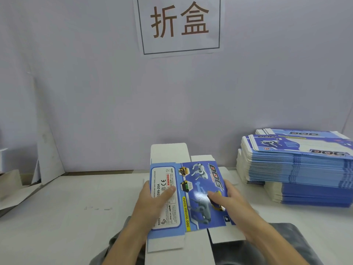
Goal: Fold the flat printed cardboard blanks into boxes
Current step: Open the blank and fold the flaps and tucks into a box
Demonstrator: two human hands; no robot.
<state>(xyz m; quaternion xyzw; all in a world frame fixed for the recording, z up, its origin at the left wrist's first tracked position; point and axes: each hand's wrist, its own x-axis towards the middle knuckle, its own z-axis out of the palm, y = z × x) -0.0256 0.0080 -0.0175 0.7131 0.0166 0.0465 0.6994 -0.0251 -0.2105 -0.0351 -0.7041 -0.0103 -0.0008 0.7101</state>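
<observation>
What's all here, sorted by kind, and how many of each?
Hands: 2, left hand and right hand
Blank being folded: 1
Stacks of blanks: 2, tall stack and low stack
Wall sign: 1
Total: 6

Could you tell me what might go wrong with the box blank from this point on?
1. Both the left hand and right hand grip the blank by its edges; uneven pressure could crease a printed panel off its score line.
2. The stack of blanks at the right lies unevenly; a bump might make it slide.
</observation>
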